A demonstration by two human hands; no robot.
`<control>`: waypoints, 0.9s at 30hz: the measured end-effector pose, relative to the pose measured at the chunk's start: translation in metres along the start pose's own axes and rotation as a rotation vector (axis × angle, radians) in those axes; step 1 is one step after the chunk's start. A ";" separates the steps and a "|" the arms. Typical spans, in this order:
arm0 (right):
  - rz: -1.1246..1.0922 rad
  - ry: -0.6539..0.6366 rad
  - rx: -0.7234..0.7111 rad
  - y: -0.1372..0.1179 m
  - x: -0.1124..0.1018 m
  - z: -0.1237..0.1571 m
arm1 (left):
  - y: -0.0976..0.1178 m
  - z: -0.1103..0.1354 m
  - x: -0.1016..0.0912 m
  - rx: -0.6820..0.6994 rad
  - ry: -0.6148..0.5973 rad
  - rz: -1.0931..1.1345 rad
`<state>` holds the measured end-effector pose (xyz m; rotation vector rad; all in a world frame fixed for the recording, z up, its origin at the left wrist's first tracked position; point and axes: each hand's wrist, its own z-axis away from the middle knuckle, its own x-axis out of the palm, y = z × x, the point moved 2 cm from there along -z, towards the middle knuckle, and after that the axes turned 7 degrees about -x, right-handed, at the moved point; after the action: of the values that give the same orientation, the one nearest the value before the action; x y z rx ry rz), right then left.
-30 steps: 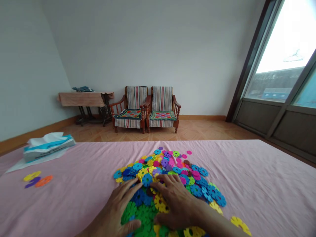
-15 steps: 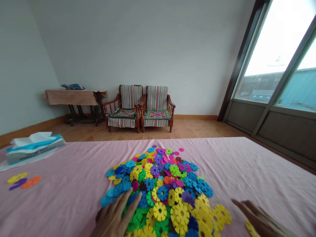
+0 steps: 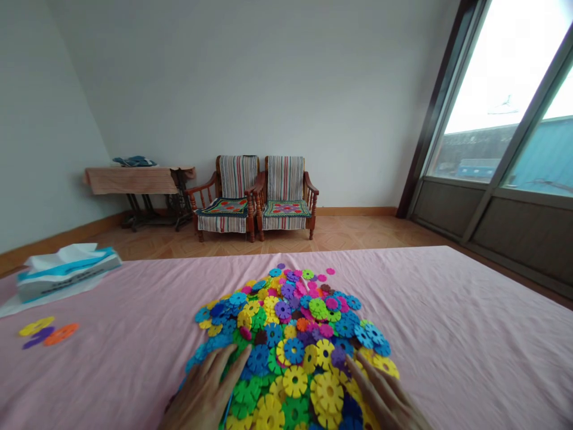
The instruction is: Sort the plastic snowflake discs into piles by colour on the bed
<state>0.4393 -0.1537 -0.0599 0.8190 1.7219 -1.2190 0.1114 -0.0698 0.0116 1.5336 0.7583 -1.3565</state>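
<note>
A heap of flat plastic snowflake discs (image 3: 290, 334) in blue, yellow, green, pink and purple lies on a pink tablecloth (image 3: 447, 334). My left hand (image 3: 208, 391) rests flat on the heap's near left edge, fingers stretched out over blue and green discs. On the near right side, my right hand (image 3: 385, 397) lies on yellow and blue discs with its fingers extended. Neither hand holds a disc. The wrists are cut off by the bottom edge of the view.
Three joined discs, yellow, purple and orange (image 3: 47, 332), lie at the far left of the cloth. A tissue pack (image 3: 67, 272) sits behind them. Beyond the table stand two striped wooden armchairs (image 3: 255, 197), a covered side table (image 3: 134, 179) and large windows (image 3: 510, 107).
My right hand left the middle of the heap, swung out to the right, then came back onto the heap's near right side. The discs spread wider. My left hand shifted slightly.
</note>
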 end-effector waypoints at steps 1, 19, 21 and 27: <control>-0.024 -0.036 -0.017 -0.005 -0.005 -0.011 | -0.001 -0.001 0.001 0.013 0.003 0.005; -0.359 0.251 -0.056 -0.078 -0.011 -0.141 | 0.046 -0.070 -0.002 0.057 0.228 0.528; -0.360 0.284 -0.067 -0.074 -0.019 -0.152 | 0.050 -0.077 -0.012 0.094 0.242 0.529; -0.312 0.285 -0.173 -0.054 -0.045 -0.161 | 0.028 -0.089 -0.041 0.163 0.384 0.361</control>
<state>0.3684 -0.0197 0.0283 0.6599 2.2193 -1.1739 0.1643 0.0053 0.0549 1.9841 0.5694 -0.8841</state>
